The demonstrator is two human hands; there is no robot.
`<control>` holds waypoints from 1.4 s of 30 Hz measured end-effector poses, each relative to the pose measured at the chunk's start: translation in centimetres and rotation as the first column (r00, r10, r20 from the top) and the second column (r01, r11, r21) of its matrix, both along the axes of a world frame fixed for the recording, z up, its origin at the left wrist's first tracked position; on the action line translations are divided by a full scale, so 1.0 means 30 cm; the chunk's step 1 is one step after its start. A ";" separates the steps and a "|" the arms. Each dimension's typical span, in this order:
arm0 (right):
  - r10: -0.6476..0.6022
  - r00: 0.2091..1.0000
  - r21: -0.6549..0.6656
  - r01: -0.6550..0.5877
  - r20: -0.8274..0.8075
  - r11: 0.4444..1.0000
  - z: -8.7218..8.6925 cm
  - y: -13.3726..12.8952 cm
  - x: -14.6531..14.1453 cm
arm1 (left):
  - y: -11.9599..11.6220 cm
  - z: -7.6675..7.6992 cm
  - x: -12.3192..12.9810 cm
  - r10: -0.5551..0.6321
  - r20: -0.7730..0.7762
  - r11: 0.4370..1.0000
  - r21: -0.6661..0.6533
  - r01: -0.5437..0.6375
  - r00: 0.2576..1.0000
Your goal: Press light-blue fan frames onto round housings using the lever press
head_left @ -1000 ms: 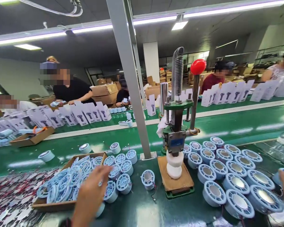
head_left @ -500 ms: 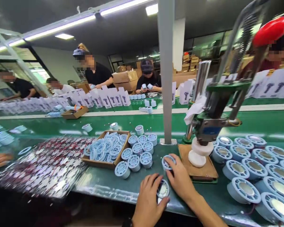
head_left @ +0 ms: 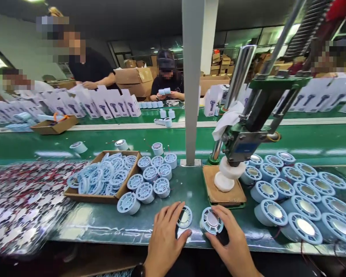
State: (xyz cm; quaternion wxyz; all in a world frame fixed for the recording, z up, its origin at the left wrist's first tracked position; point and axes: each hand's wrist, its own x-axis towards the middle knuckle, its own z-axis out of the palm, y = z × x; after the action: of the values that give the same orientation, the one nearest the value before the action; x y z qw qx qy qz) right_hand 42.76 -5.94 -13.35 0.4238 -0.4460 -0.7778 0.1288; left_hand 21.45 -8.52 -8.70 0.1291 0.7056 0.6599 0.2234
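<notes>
My left hand pinches a light-blue plastic ring between thumb and fingers, tilted just over the table's front edge. To its right, my right hand is closed around a light-blue round housing with a silver disc in its top. A small gap lies between the two parts. Beyond my right hand stands a hand press, its white round pad above a white round block on a brown board. My right fingers hide part of the housing's side.
A cardboard box of blue rings stands left, with several open housings beside it. Housings with silver discs crowd the right. Wired silver discs cover the far left. A grey post rises ahead; co-workers sit and stand opposite.
My right hand has drawn the housing nearer the front edge, and its top now shows a silver disc. My left hand has moved left with the ring. The view has turned right and downward.
</notes>
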 end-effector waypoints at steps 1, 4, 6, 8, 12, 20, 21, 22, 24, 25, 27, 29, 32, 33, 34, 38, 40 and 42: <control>-0.017 1.000 -0.011 0.017 -0.010 1.000 0.001 0.001 -0.006 | 0.005 -0.003 -0.006 0.010 0.023 1.000 -0.006 -0.009 1.000; -0.055 0.997 -0.054 0.053 -0.050 0.997 0.013 0.000 -0.024 | 0.014 -0.001 0.000 0.120 0.189 0.993 -0.034 -0.116 0.975; -0.059 0.994 -0.084 0.052 -0.088 0.995 0.022 0.001 -0.044 | 0.016 0.016 0.026 0.189 0.354 0.982 -0.060 -0.180 0.916; -0.041 0.991 -0.095 0.029 -0.127 0.995 0.027 0.007 -0.069 | 0.020 0.045 0.067 0.159 0.437 0.987 -0.049 -0.153 0.885; -0.030 0.982 -0.096 0.012 -0.184 0.995 0.021 0.023 -0.108 | 0.045 0.093 0.151 0.009 0.377 1.000 0.023 -0.019 0.926; -0.045 0.981 -0.060 0.034 -0.187 0.998 0.019 0.029 -0.108 | 0.063 0.065 0.165 0.081 0.404 0.996 -0.066 -0.059 0.911; -0.043 0.982 -0.060 0.032 -0.185 0.998 0.021 0.029 -0.108 | 0.060 0.059 0.166 0.089 0.404 0.996 -0.060 -0.071 0.910; -0.041 0.982 -0.062 0.030 -0.184 0.998 0.022 0.029 -0.108 | 0.057 0.053 0.170 0.096 0.403 0.995 -0.048 -0.084 0.910; -0.045 0.983 -0.061 0.035 -0.180 0.998 0.021 0.028 -0.107 | 0.050 0.040 0.180 0.101 0.404 0.994 -0.014 -0.104 0.909; -0.053 0.983 -0.058 0.043 -0.177 0.997 0.019 0.027 -0.107 | 0.046 0.033 0.186 0.096 0.408 0.994 0.003 -0.106 0.908; -0.069 0.982 -0.048 0.062 -0.174 0.997 0.010 0.025 -0.106 | 0.040 0.022 0.195 0.078 0.420 0.995 0.026 -0.097 0.904; -0.071 0.982 -0.046 0.063 -0.174 0.997 -0.002 0.021 -0.105 | 0.037 0.016 0.197 0.079 0.440 0.995 0.021 -0.098 0.895; -0.067 0.981 -0.075 0.054 -0.182 0.996 -0.015 0.018 -0.103 | 0.038 0.019 0.189 0.101 0.482 0.994 -0.004 -0.113 0.871; -0.069 0.981 -0.088 0.054 -0.184 0.995 -0.015 0.018 -0.103 | 0.039 0.021 0.186 0.104 0.491 0.994 -0.017 -0.110 0.865; -0.073 0.980 -0.098 0.056 -0.186 0.994 -0.013 0.019 -0.104 | 0.040 0.024 0.184 0.106 0.496 0.994 -0.031 -0.104 0.862; -0.038 0.984 -0.111 0.019 -0.174 0.994 0.010 0.025 -0.111 | 0.037 0.018 0.190 0.103 0.482 0.995 -0.061 -0.084 0.870; 0.006 0.990 -0.090 -0.019 -0.139 0.996 0.021 0.027 -0.110 | 0.030 0.001 0.197 0.060 0.468 0.998 -0.032 -0.051 0.882; 0.052 0.997 -0.081 -0.056 -0.055 0.995 0.034 0.025 -0.097 | 0.021 -0.022 0.197 0.010 0.447 1.000 -0.008 -0.007 0.894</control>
State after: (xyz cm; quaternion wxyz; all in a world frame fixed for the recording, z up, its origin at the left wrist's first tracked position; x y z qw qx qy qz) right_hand 39.86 -5.18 -12.34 0.4218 -0.4382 -0.7722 0.1837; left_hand 27.37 -7.90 -9.35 0.2786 0.6319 0.6165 0.3781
